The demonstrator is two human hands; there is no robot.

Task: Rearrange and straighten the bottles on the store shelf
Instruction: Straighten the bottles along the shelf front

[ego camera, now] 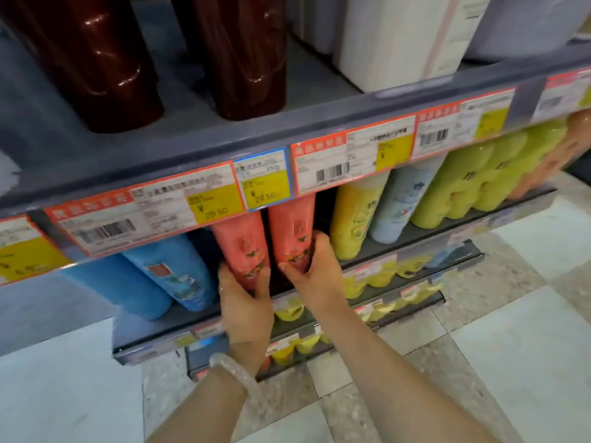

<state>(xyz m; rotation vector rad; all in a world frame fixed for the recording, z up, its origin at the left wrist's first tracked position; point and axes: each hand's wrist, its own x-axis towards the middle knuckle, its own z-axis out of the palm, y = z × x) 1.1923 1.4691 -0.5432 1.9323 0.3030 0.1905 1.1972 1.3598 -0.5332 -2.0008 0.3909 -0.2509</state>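
While blurred, each hand [246, 302] grips one pink bottle [243, 247].

Price tags [217, 204] line the shelf edge; pale speckled floor tiles [511, 346] lie below the shelving

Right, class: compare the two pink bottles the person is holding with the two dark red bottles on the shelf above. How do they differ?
The pink bottles are matte salmon with printed pictures; the dark red bottles are glossy and show no print. Each pink bottle is gripped, by the left hand and the right hand; the dark red ones stand untouched. Both pairs stand side by side.
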